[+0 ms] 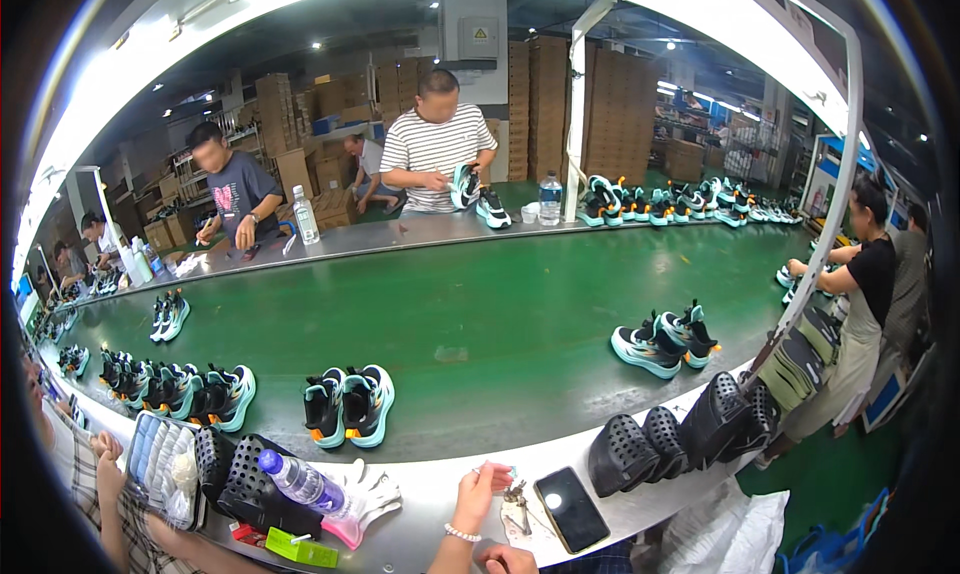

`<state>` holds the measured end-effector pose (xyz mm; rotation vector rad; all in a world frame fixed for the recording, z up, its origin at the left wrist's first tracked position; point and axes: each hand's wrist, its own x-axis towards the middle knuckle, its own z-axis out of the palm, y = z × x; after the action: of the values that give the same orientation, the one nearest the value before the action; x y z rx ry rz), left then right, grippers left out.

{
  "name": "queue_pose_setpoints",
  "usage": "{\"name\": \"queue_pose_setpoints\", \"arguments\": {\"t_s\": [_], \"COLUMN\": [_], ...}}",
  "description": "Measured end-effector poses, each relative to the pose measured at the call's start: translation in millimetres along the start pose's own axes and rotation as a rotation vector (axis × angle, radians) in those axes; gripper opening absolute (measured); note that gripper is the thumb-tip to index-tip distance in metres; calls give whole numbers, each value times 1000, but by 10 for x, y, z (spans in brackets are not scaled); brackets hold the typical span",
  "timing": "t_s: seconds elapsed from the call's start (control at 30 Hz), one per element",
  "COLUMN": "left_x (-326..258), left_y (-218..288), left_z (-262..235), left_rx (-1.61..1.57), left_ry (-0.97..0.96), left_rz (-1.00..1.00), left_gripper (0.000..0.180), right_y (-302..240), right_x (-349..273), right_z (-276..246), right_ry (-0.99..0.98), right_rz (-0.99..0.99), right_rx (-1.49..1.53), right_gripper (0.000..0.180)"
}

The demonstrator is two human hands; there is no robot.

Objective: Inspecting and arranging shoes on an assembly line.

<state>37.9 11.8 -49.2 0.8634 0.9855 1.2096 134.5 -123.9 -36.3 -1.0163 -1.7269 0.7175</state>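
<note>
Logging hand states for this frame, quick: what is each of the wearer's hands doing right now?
Left hand: raised over the metal ledge, fingers pinched on a small thin object too tiny to identify.
Right hand: at the bottom edge, mostly cut off; cannot tell.

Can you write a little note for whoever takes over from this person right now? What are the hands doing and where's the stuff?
Left hand: raised over the steel ledge, pinching something small; too small to tell what.
Right hand: low at the frame edge, mostly cut off, nothing seen in it.
Keys and a black phone lie just right of the left hand.
Nearest pair of sneakers stands on the green belt, untouched.
</note>
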Motion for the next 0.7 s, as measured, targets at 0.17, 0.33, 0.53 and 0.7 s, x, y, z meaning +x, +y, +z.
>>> {"name": "queue_pose_setpoints", "arguments": {"t_s": [0.17, 0.33, 0.53, 0.7], "left_x": [-5, 2, -270, -376], "left_y": [-9, -14, 206, 469], "left_z": [10, 4, 227, 376], "left_rx": [0, 9, -304, -138], "left_ry": [-39, -27, -30, 30], "left_rz": [67, -11, -175, -192], "left_gripper": [41, 40, 38, 37], "right_y": [-12, -19, -90, -84], "right_x": [-47, -32, -6, 20], "right_z": [0, 42, -52, -94], "right_ry": [1, 52, 17, 19], "right_rz": [177, 109, 139, 16], "right_rx": [102, -85, 3, -53], "right_gripper": [16, 22, 20, 16]}}
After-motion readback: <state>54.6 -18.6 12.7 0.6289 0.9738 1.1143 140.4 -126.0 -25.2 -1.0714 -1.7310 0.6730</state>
